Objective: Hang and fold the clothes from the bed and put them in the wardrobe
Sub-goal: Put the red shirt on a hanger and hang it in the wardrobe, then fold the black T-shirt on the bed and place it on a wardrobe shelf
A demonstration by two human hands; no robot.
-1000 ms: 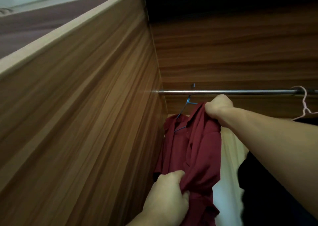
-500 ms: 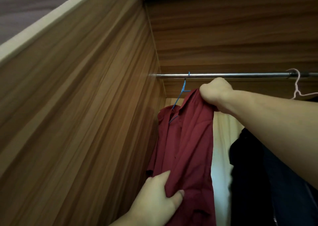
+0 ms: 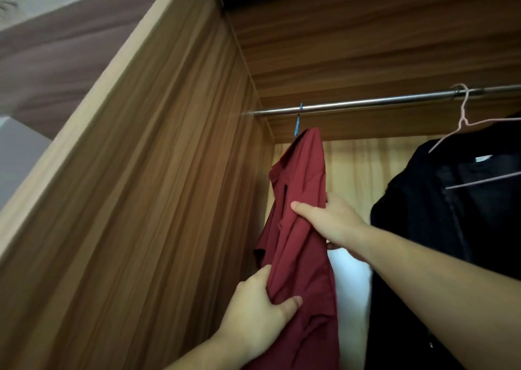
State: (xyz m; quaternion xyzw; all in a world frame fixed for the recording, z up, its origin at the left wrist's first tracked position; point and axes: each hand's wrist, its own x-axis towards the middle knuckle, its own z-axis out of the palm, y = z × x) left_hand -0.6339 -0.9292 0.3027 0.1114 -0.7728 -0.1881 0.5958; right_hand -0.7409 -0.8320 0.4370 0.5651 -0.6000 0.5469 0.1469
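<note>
Both hands grip the red shirt (image 3: 301, 189) on the rail (image 3: 366, 105): left hand (image 3: 259, 310) low, right hand (image 3: 329, 217) mid-height.

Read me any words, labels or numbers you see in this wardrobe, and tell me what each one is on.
No text can be read anywhere.
The dark garment has a small white neck tag, but it is too small to read.
The red shirt shows no label or print.

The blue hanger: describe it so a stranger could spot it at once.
Follow the metal rail across the top of the wardrobe to its left end, by the wooden side wall. The blue hanger hooks there, carrying the dark red shirt that both hands hold. The other hanger, far right, is pink and carries black clothing.
</note>
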